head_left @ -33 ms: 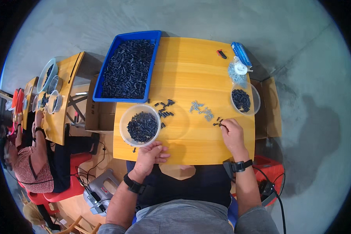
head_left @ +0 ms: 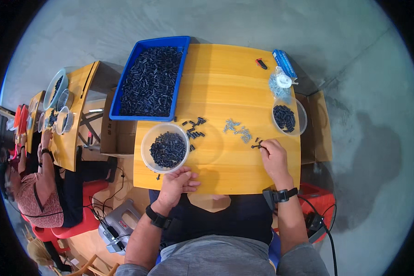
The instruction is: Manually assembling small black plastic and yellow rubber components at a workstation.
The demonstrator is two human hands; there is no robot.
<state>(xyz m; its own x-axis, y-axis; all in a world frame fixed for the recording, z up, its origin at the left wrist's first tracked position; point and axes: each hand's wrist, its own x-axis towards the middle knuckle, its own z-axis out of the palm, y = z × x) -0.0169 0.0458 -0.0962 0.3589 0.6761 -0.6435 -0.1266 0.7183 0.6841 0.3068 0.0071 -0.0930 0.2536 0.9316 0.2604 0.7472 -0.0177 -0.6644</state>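
My left hand [head_left: 175, 185] rests at the near edge of the table, beside a clear round tub [head_left: 145, 158] of small black cylindrical pieces [head_left: 168, 150]. Its fingers point right, loosely bent and slightly apart, and nothing shows in them. My right hand [head_left: 274, 158] is lowered to the tabletop on the right. Its thumb and fingertips close on a small black piece [head_left: 261, 144], partly hidden by the fingers, with a few similar ones beside it. Just beyond lies a loose group of silver screws [head_left: 244, 133]. More black pieces [head_left: 195, 134] lie scattered right of the tub.
A blue tray [head_left: 187, 57] heaped with black pieces stands far left. At the right edge are a clear tub [head_left: 301, 120] of black parts, a plastic bag [head_left: 277, 86], a blue box [head_left: 285, 64] and a red-black tool [head_left: 261, 64]. Another person [head_left: 37, 193] works at a table on the left.
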